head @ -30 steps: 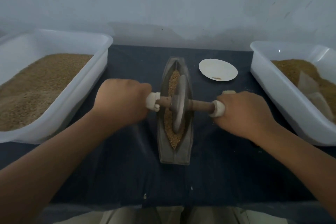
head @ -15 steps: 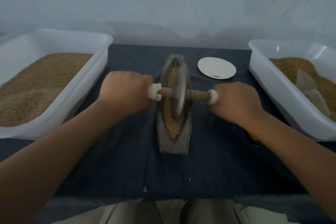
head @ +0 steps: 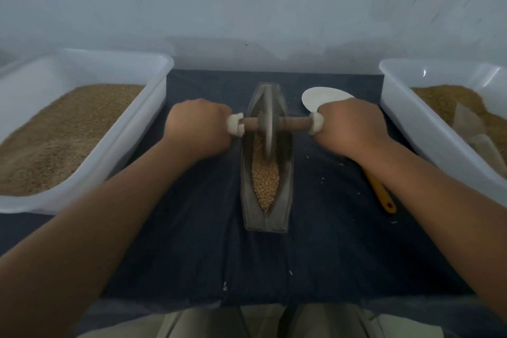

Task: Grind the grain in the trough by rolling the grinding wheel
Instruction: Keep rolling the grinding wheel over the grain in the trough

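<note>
Right, left hand [head: 197,129] and right hand [head: 354,129] each have a grip clamped on one end of the axle [head: 295,121], steadying the grinding wheel [head: 268,129] upright in the far half of the trough [head: 248,200], grain [head: 264,181] heaped nearside.

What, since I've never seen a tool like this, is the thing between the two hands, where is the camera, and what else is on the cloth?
One view only, from a camera on the person's head, looking down. The left hand and right hand each grip an end of the wooden axle through a grinding wheel, which stands in a boat-shaped trough holding grain. On the dark cloth also lie a white plate and a yellow-handled tool, both partly hidden by the right hand and arm. A left tub and a right tub, both white, hold more grainy brown material.
</note>
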Demonstrator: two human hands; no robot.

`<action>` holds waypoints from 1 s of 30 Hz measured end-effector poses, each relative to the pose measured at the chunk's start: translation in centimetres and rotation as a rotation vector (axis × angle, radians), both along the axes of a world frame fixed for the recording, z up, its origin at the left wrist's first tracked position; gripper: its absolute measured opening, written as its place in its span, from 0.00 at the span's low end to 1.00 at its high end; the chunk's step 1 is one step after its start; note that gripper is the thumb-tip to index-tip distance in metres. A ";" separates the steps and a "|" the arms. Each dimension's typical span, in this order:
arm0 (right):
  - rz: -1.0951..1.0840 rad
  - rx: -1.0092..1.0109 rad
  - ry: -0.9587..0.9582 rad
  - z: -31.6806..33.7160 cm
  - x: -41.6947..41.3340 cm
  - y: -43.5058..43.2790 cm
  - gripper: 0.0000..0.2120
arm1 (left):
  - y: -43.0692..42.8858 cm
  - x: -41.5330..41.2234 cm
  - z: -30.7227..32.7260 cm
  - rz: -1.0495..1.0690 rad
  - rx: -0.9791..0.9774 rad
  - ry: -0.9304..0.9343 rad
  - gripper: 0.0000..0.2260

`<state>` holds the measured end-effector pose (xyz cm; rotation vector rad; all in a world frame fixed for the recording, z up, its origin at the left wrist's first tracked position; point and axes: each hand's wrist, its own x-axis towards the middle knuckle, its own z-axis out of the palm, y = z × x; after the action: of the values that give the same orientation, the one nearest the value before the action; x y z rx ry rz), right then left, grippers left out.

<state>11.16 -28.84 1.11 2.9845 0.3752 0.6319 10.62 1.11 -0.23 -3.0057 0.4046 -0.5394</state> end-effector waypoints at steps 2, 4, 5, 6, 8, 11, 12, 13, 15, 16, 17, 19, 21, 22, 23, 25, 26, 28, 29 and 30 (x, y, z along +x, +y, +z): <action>0.065 -0.047 -0.007 -0.4 -2.7 -0.8 0.12 | 1.3 -2.5 -1.4 -0.015 0.018 -0.034 0.15; 0.107 -0.034 0.001 -0.7 -5.1 -1.6 0.14 | 2.0 -4.6 -2.3 -0.069 0.014 -0.120 0.22; 0.106 -0.018 0.004 -0.9 -5.5 -1.8 0.14 | 2.1 -4.8 -2.5 -0.087 0.013 -0.149 0.24; 0.091 -0.012 0.007 -1.1 -5.2 -1.9 0.15 | 2.0 -4.5 -2.5 -0.086 0.025 -0.149 0.23; 0.015 -0.019 0.042 -1.4 -3.2 -1.5 0.16 | 1.3 -2.7 -1.5 -0.042 0.055 -0.090 0.18; -0.098 0.039 0.048 -1.9 0.4 -0.7 0.18 | -0.4 1.4 0.4 0.011 0.084 -0.051 0.10; -0.123 0.067 0.045 -2.1 1.2 -0.5 0.18 | -0.9 2.5 1.0 0.005 0.095 -0.054 0.08; -0.135 0.086 0.048 -2.2 1.6 -0.3 0.18 | -1.1 3.2 1.5 0.000 0.114 -0.068 0.08; -0.136 0.083 0.090 -2.1 1.4 -0.3 0.18 | -1.3 3.0 2.0 0.009 0.137 -0.087 0.10; -0.125 0.073 0.114 -2.0 0.7 -0.5 0.18 | -1.1 2.3 1.8 0.014 0.132 -0.088 0.12; -0.098 0.059 0.125 -1.8 -0.3 -0.8 0.17 | -0.8 1.2 1.4 0.014 0.120 -0.085 0.14; -0.019 0.007 0.096 -1.5 -2.9 -1.5 0.16 | 0.3 -1.8 0.1 -0.029 0.090 -0.127 0.18; 0.027 0.014 0.065 -1.4 -5.5 -1.9 0.17 | 1.3 -4.7 -1.3 -0.110 0.052 -0.192 0.20; 0.031 0.028 0.058 -1.5 -6.1 -2.0 0.18 | 1.7 -5.3 -1.6 -0.129 0.041 -0.210 0.20; 0.022 0.030 0.055 -1.8 -6.1 -2.1 0.18 | 1.9 -5.2 -1.9 -0.129 0.047 -0.217 0.21; -0.021 0.009 0.062 -2.3 -4.7 -1.9 0.18 | 1.4 -3.5 -1.5 -0.103 0.090 -0.203 0.18; -0.049 0.003 0.050 -2.3 -3.5 -1.5 0.18 | 0.9 -2.1 -1.1 -0.071 0.104 -0.167 0.17; -0.094 0.033 0.004 -2.0 -0.9 -0.7 0.18 | -0.2 1.0 0.1 -0.013 0.083 -0.077 0.15; -0.096 0.057 -0.021 -1.7 0.2 -0.4 0.18 | -0.7 2.3 0.6 -0.004 0.068 -0.054 0.14; -0.088 0.072 -0.034 -1.3 1.0 -0.1 0.16 | -0.9 3.1 1.0 0.001 0.052 -0.046 0.13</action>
<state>12.16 -28.91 -0.20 3.0335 0.2213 0.7010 13.74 0.18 0.78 -2.9380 0.4074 -0.5867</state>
